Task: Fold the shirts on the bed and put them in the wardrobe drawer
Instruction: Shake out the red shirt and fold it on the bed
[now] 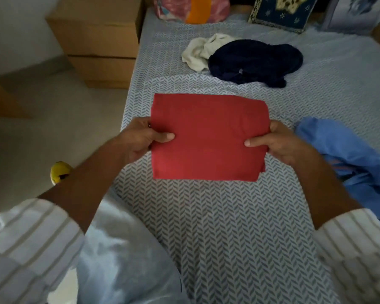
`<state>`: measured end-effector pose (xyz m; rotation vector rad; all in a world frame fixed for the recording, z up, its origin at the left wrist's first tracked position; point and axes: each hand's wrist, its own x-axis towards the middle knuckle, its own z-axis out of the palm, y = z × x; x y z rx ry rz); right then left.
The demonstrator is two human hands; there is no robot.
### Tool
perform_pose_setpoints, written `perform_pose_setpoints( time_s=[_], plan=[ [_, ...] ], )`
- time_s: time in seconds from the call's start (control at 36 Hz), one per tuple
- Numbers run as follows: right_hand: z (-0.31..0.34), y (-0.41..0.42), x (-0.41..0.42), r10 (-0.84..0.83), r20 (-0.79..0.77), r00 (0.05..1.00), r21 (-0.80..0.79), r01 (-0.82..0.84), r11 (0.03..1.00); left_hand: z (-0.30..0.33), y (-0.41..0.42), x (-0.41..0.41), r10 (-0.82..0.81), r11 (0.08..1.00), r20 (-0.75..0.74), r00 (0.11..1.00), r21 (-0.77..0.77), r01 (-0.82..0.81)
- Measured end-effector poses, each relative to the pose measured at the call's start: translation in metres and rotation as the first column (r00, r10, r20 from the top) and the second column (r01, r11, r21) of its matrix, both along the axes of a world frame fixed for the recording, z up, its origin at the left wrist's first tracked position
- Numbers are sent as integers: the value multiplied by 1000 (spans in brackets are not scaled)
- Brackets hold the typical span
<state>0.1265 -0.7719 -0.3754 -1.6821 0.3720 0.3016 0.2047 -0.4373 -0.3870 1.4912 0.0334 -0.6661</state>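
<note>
You stand at the near end of the bed (239, 227), which runs away from you, with a wooden drawer unit (101, 47) on the floor at its far left. The blue shirt (349, 156) lies bunched at the right edge, the navy shirt (255, 62) and white shirt (202, 50) crumpled farther up. The folded red shirt (208, 137) sits dead centre between your hands, long axis left to right. Your left hand (140, 141) pinches its left edge and your right hand (274, 143) its right edge, thumbs on top, equally near. The drawer lies to your left, so I'd judge the carry swings that way.
</note>
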Motion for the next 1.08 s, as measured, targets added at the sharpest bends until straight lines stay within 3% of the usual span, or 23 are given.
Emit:
perform_pose_setpoints(
  time_s=[0.17,0.31,0.39,0.47,0.56,0.58,0.64,0.69,0.78,0.92,1.08],
  plan=[
    [17,21,42,-94,151,984,-120,113,986,21,17,50,20,990,171,985,132,-43],
    [-14,41,26,-155,250,956,-213,210,954,-12,31,41,-43,961,317,947,271,-47],
    [-64,47,-5,-110,170,979,-258,152,954,-57,45,17,-163,926,357,920,378,17],
    [-110,52,-36,-85,-17,996,-334,74,940,-96,55,-14,-341,777,273,899,621,107],
    [-134,58,-55,-78,-93,993,-408,34,912,-134,68,-35,-459,721,294,838,675,158],
    [-131,62,-59,-18,-117,993,-399,-30,916,-145,74,-37,-527,706,324,786,682,191],
    [-133,63,-65,133,-16,991,-508,-122,852,-167,83,-38,-626,680,419,658,706,197],
    [-131,65,-74,223,49,974,-501,-169,849,-155,82,-42,-740,615,474,477,764,194],
    [-141,58,-87,373,110,921,-628,-226,744,-138,87,-51,-824,515,434,365,842,162],
    [-154,57,-123,477,280,833,-769,-102,631,-125,91,-77,-876,452,400,269,876,170],
    [-163,54,-156,530,194,826,-823,-157,546,-127,98,-88,-881,432,371,292,884,178]
  ],
)
